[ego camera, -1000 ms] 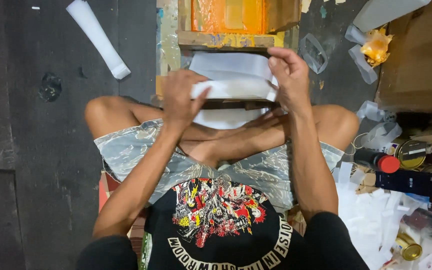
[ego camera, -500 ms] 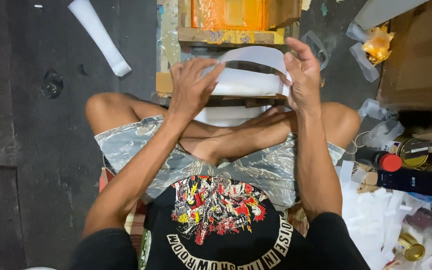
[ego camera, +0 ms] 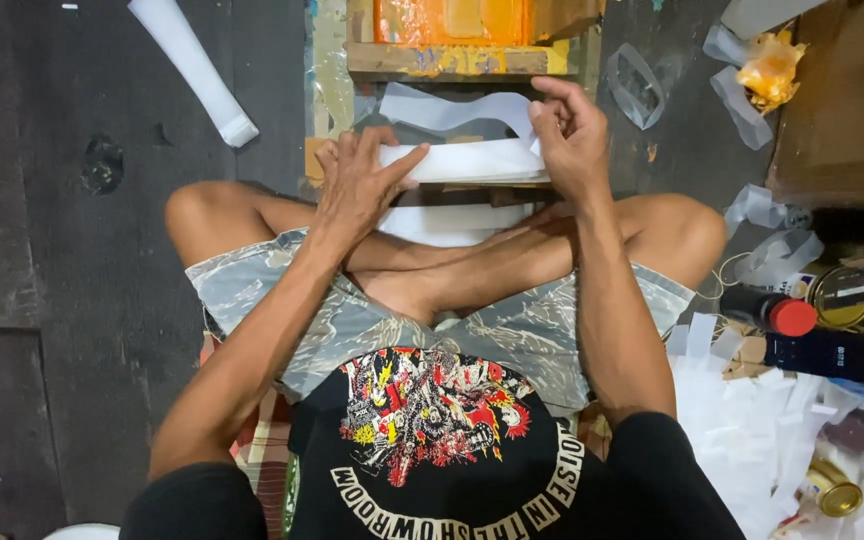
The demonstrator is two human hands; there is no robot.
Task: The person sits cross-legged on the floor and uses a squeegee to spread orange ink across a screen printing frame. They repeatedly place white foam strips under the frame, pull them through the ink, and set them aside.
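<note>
Seen from the head camera, which looks straight down on a person sitting cross-legged on a dark floor [ego camera: 72,300], the stack of white flexible strips [ego camera: 467,162] lies across a low wooden block just in front of the crossed shins. The left hand [ego camera: 357,185] lies flat over the stack's left end, fingers spread and thumb stretched along the top edge, pressing down more than gripping. The right hand [ego camera: 570,140] is half closed at the right end, its thumb and fingertips pinching the top strip [ego camera: 452,110], which curls up and back in a loose arc. The step in hand looks like peeling one strip off the pile; the lift would call for the left hand to keep the rest pinned. Beyond the stack stands an orange-stained wooden frame [ego camera: 452,40]. A long white strip [ego camera: 192,70] lies apart on the floor at upper left. White paper scraps [ego camera: 752,430], a red-capped black bottle [ego camera: 767,310] and a brass-coloured tin [ego camera: 842,295] lie at the right.
</note>
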